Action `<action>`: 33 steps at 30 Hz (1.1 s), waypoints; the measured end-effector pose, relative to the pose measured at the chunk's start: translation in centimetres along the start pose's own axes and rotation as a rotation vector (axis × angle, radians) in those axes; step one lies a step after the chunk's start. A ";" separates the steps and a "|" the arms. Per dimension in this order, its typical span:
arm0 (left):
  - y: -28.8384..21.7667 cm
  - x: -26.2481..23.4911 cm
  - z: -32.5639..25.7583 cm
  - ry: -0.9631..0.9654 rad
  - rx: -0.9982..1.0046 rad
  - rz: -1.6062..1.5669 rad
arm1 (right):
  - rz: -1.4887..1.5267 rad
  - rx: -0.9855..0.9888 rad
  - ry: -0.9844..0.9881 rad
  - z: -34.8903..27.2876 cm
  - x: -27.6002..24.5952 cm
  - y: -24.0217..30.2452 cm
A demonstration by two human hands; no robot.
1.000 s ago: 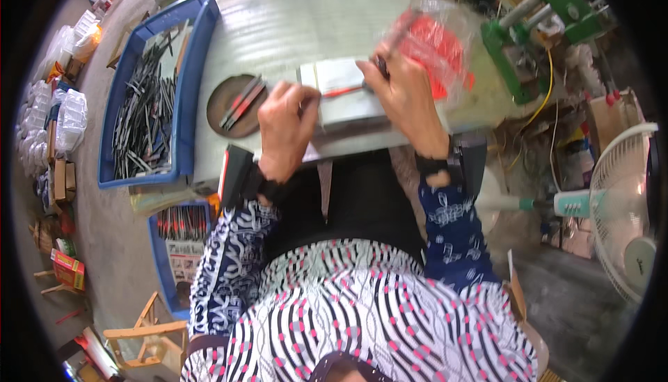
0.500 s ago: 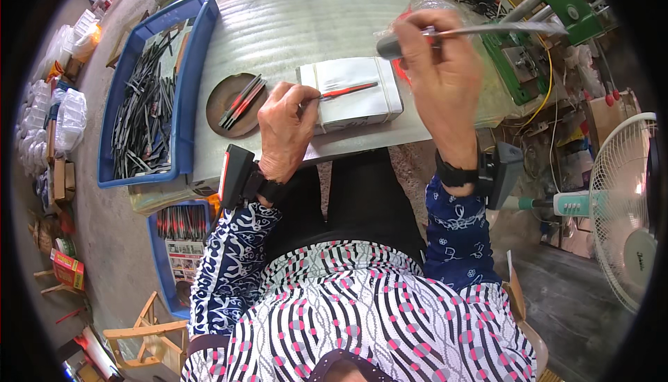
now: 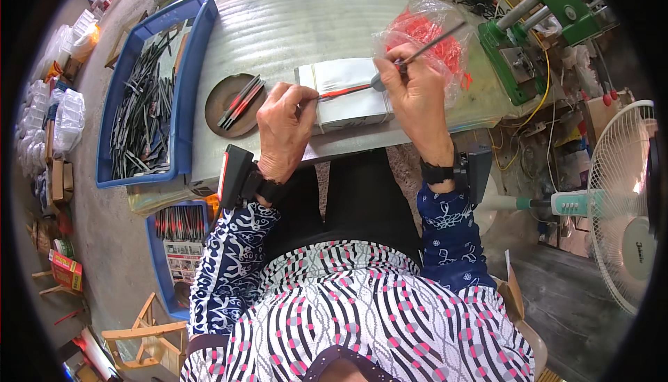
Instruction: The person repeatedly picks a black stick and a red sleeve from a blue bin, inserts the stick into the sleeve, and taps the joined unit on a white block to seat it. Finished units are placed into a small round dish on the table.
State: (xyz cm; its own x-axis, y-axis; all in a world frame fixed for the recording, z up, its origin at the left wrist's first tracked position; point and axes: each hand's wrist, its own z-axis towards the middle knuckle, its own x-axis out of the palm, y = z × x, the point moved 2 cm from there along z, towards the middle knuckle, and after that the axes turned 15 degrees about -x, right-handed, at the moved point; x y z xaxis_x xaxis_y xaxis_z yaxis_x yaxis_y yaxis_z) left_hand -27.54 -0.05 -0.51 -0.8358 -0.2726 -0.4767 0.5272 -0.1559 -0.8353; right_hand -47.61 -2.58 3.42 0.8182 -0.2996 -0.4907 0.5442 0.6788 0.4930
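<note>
My left hand (image 3: 284, 128) pinches the left end of a slim red-and-black stick (image 3: 346, 91), which lies across a block wrapped in white paper (image 3: 342, 74). In my right hand (image 3: 416, 97) is a screwdriver-like tool (image 3: 436, 40) with a dark rounded handle. Its long thin shaft points up and right, away from the block. The handle end is at the stick's right end; whether they touch I cannot tell. Bands run round the block. Left of my left hand, a round brown dish (image 3: 217, 97) holds several similar red-and-black sticks (image 3: 240, 104).
A blue crate (image 3: 182, 104) of dark strips stands on the left of the table. Below it sits another blue tray (image 3: 164, 271) with red-and-black pieces. A plastic bag of red parts (image 3: 424, 30) lies behind my right hand. A green press (image 3: 511, 69) and a fan (image 3: 626, 208) stand right.
My right hand has come down and left with the tool, bringing its handle to the stick's right end. The bag of red parts is now uncovered. My left hand has barely moved.
</note>
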 end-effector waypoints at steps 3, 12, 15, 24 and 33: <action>0.2 0.1 0.0 0.001 0.002 0.008 | -0.046 0.021 0.058 1.2 0.6 1.7; 0.3 0.3 0.0 -0.016 -0.008 -0.017 | 0.301 -0.131 -0.056 3.1 2.7 5.6; 0.2 0.3 0.2 -0.027 0.002 -0.013 | 0.057 -0.157 0.072 2.5 5.2 4.4; 0.4 0.4 -0.2 -0.002 -0.030 -0.043 | 0.323 -0.112 -0.185 3.7 0.1 6.2; 0.2 0.1 0.2 -0.013 0.000 0.025 | 0.008 -0.095 0.118 1.0 5.0 2.8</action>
State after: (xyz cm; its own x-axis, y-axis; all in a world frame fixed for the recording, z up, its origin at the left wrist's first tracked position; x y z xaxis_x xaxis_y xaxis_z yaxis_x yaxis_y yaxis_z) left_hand -27.51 -0.29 -0.65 -0.8202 -0.2888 -0.4938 0.5480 -0.1490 -0.8231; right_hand -41.80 -2.85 3.09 0.7921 -0.2164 -0.5708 0.5128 0.7431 0.4299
